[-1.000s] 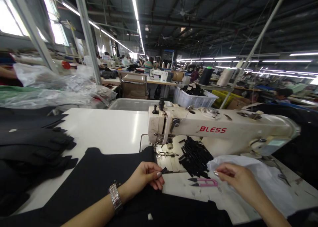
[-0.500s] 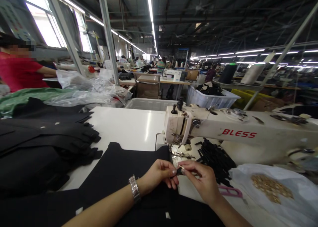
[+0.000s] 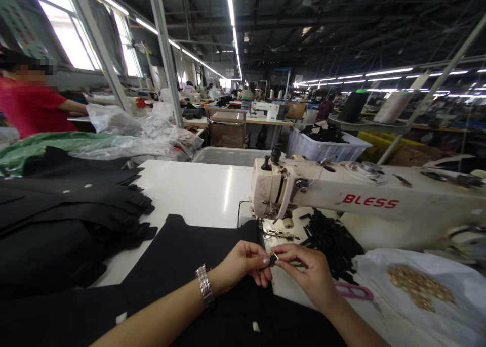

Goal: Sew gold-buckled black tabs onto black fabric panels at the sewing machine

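Just in front of the sewing machine (image 3: 322,192), my two hands meet at the fingertips. My left hand (image 3: 241,263) is closed in a pinch on a short black strip (image 3: 273,259). Thumb and fingers of my right hand (image 3: 309,273) pinch a small gold metal ring (image 3: 277,256) at the strip's end; whether the strip passes through it is too small to tell. Under my left wrist lies a large black fabric panel (image 3: 186,256), its far right corner beside the presser foot. A pile of black strips (image 3: 330,243) rests beneath the machine arm.
Gold metal pieces (image 3: 415,286) lie on a white plastic bag (image 3: 379,271) at the right. Pink-handled thread snips (image 3: 355,291) are beside my right hand. Stacked black pieces (image 3: 68,220) cover the table's left side. A person in red (image 3: 30,104) works at far left.
The gold ring and black strip have turned slightly between my fingertips, and my right fingertips have shifted a little. The rest of the view has moved only slightly with my head.
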`<state>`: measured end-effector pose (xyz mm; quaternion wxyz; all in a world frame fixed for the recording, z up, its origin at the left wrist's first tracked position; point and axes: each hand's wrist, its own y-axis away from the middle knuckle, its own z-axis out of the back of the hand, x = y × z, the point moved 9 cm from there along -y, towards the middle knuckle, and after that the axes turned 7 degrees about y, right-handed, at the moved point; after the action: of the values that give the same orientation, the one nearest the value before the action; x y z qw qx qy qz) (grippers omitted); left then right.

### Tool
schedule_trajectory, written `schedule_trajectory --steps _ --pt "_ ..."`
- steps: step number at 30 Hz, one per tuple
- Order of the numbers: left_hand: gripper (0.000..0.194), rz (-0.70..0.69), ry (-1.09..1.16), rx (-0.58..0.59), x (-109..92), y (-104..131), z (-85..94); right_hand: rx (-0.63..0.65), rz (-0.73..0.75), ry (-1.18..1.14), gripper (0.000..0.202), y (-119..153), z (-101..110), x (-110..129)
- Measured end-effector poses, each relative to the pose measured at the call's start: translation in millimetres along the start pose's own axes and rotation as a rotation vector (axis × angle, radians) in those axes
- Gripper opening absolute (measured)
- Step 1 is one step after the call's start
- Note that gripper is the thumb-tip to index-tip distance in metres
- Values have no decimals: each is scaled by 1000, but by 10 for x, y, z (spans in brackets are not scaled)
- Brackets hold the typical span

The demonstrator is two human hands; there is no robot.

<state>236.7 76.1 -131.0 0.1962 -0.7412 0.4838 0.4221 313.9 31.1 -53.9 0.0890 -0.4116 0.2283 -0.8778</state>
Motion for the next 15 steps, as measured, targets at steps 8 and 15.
schedule_trajectory --steps 8,15 --pt "28 21 -12 44 -1 15 -47 98 -99 -133 14 -23 -64 -95" --pt "37 -35 58 88 25 -31 -43 116 -226 -183 19 11 -178 -185"
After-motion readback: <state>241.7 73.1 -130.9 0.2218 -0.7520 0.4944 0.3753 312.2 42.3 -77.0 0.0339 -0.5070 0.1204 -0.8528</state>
